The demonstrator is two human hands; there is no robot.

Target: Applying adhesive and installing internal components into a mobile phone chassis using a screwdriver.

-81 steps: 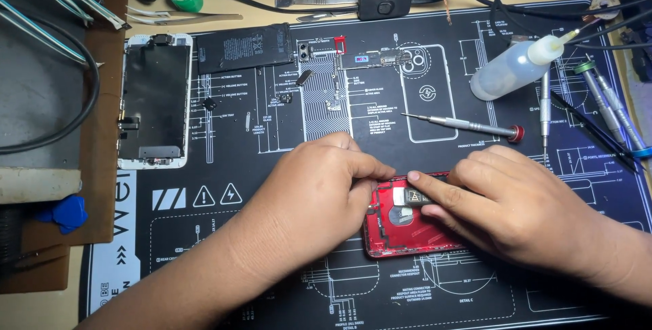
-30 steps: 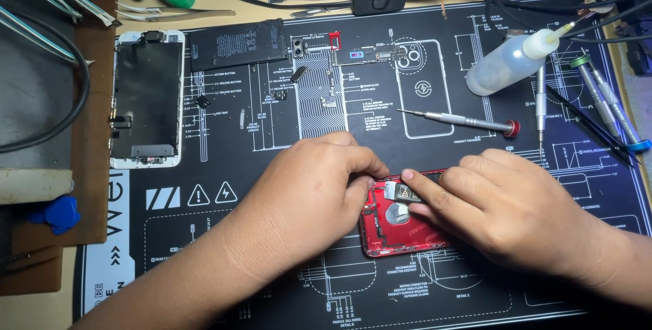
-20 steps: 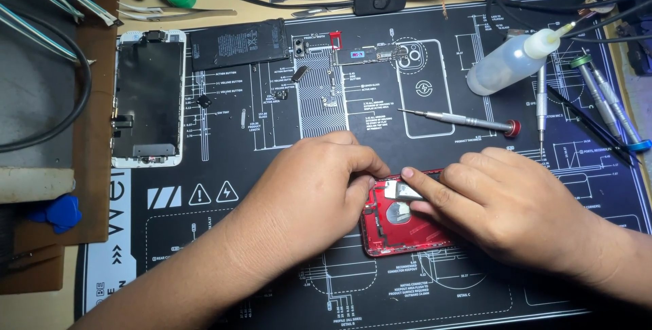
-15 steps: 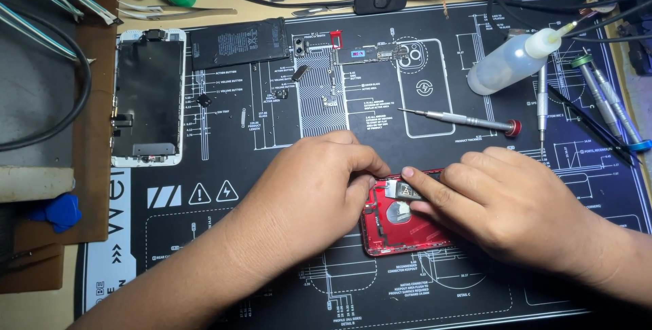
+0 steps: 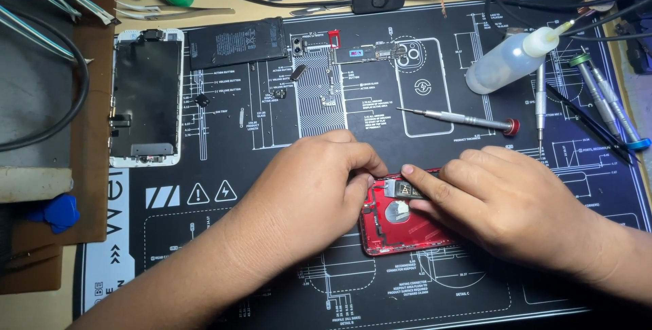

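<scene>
- Two hands meet over a red phone housing [image 5: 401, 225] lying open on the black repair mat [image 5: 272, 235]: the left hand [image 5: 305, 194] has its fingers [image 5: 360, 187] curled together, tips pressed to a small grey part [image 5: 402, 189] at the housing's upper edge.
- The right hand [image 5: 516, 208] lies over the housing's right side, its forefinger stretched flat and pinning the same grey part (the other fingers rest together behind it).
- Just beyond the right hand a red-capped screwdriver [image 5: 462, 120] lies on the mat, and a clear squeeze bottle [image 5: 509, 62] lies tilted farther back.
- More drivers [image 5: 608, 102] lie at the mat's right edge.
- At the back left lie a black battery [image 5: 236, 43] and a white-framed screen assembly [image 5: 146, 98], face down, well apart from the hands.
- A blue pick [image 5: 58, 211] rests at the bench's left.
</scene>
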